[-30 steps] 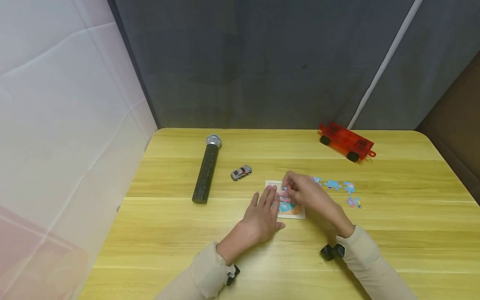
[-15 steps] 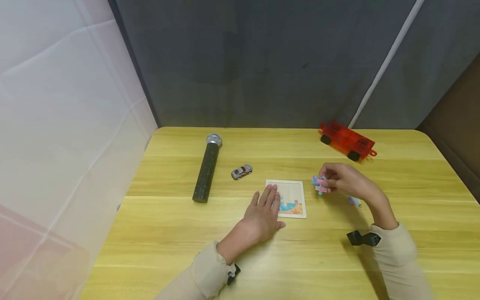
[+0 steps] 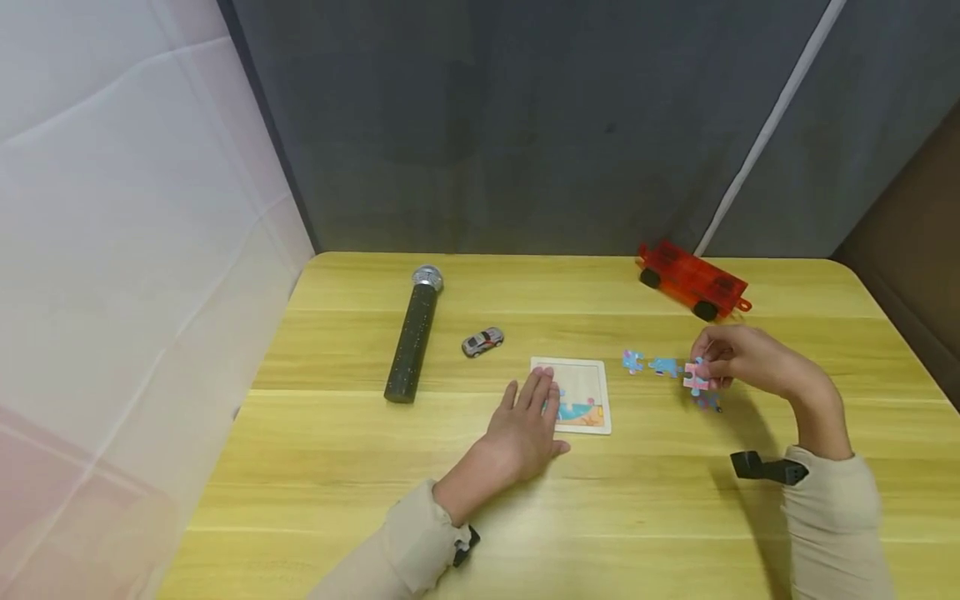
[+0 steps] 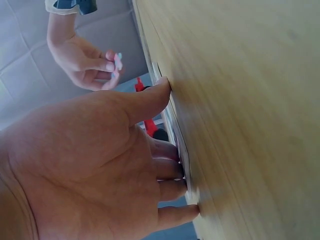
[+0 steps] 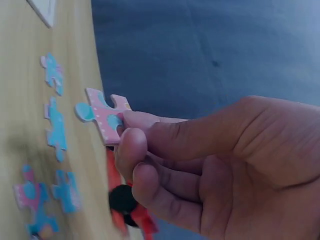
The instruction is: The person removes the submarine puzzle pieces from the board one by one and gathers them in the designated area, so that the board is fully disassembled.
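My right hand [image 3: 757, 362] pinches a pink and blue jigsaw piece [image 5: 106, 117] between thumb and fingers, raised over the table. Below it in the right wrist view lie several loose blue and pink jigsaw pieces [image 5: 57, 130]. To the left is the square puzzle tray [image 3: 603, 385], with a cream frame and joined pieces along its near side. My left hand [image 3: 522, 429] rests on the tray's left part with fingers outstretched, covering some of it. In the left wrist view its thumb [image 4: 157, 97] and fingertips come down at the tray and tabletop.
A silver toy car [image 3: 483, 342] sits behind and left of the tray. Further left lies a black microphone [image 3: 414, 337] with a silver head. At the back right is a red toy wagon chassis [image 3: 692, 281] with black wheels. A dark partition [image 3: 525, 125] stands behind the table.
The right hand has lifted the pink piece off the tray and carried it right, over the loose pieces. The left hand has stayed on the tray.
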`<state>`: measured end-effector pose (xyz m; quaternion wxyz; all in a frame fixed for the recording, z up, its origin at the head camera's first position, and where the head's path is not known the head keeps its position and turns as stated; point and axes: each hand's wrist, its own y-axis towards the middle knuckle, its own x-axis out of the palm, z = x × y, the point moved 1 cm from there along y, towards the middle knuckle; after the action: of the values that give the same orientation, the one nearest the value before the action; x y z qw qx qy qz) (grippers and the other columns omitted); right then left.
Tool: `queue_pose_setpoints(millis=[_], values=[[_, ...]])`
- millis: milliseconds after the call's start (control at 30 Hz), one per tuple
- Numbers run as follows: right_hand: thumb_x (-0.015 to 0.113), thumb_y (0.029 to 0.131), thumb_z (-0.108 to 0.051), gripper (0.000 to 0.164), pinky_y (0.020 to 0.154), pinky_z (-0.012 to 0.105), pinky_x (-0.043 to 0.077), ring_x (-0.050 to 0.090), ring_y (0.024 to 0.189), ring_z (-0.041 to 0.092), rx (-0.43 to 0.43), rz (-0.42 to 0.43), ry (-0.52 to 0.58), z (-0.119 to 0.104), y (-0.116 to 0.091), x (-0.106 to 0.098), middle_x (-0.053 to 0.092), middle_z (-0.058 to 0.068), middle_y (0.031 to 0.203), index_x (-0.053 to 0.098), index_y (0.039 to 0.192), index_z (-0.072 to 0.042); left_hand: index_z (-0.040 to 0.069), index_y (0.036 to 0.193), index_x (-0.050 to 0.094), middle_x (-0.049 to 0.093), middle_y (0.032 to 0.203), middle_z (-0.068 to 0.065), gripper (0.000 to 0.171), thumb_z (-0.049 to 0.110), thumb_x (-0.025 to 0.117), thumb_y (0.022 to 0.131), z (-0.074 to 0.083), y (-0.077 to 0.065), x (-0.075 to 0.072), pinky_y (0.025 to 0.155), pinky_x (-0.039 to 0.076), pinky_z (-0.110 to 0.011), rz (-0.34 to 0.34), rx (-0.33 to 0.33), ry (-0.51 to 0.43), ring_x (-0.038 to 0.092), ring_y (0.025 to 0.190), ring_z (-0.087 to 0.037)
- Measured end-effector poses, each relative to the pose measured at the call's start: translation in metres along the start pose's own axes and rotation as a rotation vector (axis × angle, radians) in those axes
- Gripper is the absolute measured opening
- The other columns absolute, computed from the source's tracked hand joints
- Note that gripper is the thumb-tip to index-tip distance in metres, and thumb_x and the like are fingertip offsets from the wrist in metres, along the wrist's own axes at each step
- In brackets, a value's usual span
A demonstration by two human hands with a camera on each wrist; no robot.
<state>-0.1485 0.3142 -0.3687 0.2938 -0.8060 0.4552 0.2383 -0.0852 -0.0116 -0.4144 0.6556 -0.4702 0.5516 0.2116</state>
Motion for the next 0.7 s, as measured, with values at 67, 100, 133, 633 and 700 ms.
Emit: queue_pose_setpoints(millis=[67,100,133,633,700], values=[[0.067,0.102,0.009,0.007,0.065,0.03,0.061,0.066,0.069,0.011,0.015,-0.025,0.029,0.003,0.004,0.003,0.071,0.008,0.087,0.062,0.106,0.012,0.009,0.176,0.021,0.007,0.186,-0.012,0.083,0.059,0.043,0.114,0.0,-0.001,-0.001,0.139,0.019,-0.045,0.004,-0.005,0.002,0.007,0.173,-0.026],[0.068,0.102,0.008,0.008,0.065,0.03,0.062,0.067,0.069,0.012,0.029,-0.039,0.046,0.004,0.007,0.006,0.072,0.008,0.086,0.062,0.106,0.012,0.008,0.176,0.021,0.007,0.186,-0.012,0.083,0.059,0.043,0.114,0.0,-0.001,-0.001,0.139,0.019,-0.045,0.005,-0.003,0.001,0.007,0.173,-0.026],[0.068,0.102,0.008,0.007,0.064,0.03,0.062,0.068,0.068,0.013,0.043,-0.054,0.061,0.004,0.01,0.01,0.072,0.008,0.084,0.062,0.105,0.012,0.008,0.176,0.021,0.007,0.186,-0.012,0.083,0.058,0.043,0.115,-0.001,-0.002,-0.002,0.139,0.019,-0.045,0.007,-0.001,-0.001,0.007,0.173,-0.026],[0.079,0.098,-0.009,0.021,0.065,0.033,0.05,0.058,0.057,0.017,0.219,-0.003,-0.314,-0.005,0.027,0.036,0.063,0.002,0.06,0.069,0.08,-0.004,0.003,0.176,0.015,0.008,0.185,-0.015,0.081,0.048,0.047,0.117,-0.021,-0.001,-0.008,0.138,0.022,-0.051,0.05,0.063,-0.176,0.006,0.173,-0.032],[0.081,0.098,-0.012,0.024,0.065,0.033,0.048,0.056,0.058,0.017,0.223,0.0,-0.338,-0.005,0.027,0.037,0.06,0.001,0.06,0.068,0.079,-0.005,0.003,0.176,0.012,0.006,0.185,-0.016,0.083,0.048,0.048,0.116,-0.028,0.0,-0.009,0.138,0.02,-0.053,0.066,0.049,-0.218,0.004,0.172,-0.034]])
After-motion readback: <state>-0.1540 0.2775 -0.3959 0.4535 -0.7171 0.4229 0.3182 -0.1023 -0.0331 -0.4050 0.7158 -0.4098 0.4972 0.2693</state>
